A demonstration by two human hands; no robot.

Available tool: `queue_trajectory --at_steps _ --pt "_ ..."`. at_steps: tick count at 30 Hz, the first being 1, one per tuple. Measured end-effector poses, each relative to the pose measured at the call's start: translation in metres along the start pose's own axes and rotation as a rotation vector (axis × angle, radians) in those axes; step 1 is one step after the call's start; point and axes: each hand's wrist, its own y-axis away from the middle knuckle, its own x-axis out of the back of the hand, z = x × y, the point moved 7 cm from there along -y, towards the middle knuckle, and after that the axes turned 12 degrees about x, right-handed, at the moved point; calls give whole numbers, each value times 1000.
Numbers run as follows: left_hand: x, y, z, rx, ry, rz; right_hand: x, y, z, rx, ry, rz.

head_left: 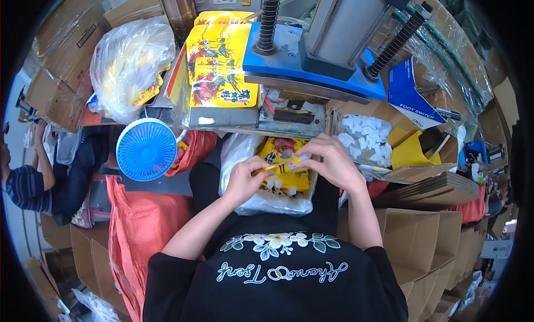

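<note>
Pinching with the fingers of the left hand (245,180), pretty much closed, on the left end of a glossy yellow printed plastic pouch (276,168), right above an open box lined with clear crinkly plastic (276,204). Can't tell if open at the mouth. Below, inside the box: a yellow printed packet (299,180) and small white chunks (271,183). Also pinching at the pouch's right end with the right hand (336,163), fingertips close together. Right of the box: a brown cardboard carton of white cubes (364,135). Looks like the pouch-opening step; next, probably spread gently, no crumpling.
</note>
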Motion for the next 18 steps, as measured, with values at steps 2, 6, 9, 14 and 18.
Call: queue_trajectory --at_steps 2,6,9,14,18 --pt "-9 -1 -4 -11 56 -128 -6 -1 10 -58 -123 -25" --pt "-21 -20 -10 156 157 -199 -1 9 35 -260 -342 197" --pt "-16 -38 13 224 530 -53 30 31 56 -329 48 379" --pt "-24 -61 20 360 788 -94 37 74 79 -535 420 239" --pt "-29 -66 17 429 884 -155 1 76 72 -407 518 205"
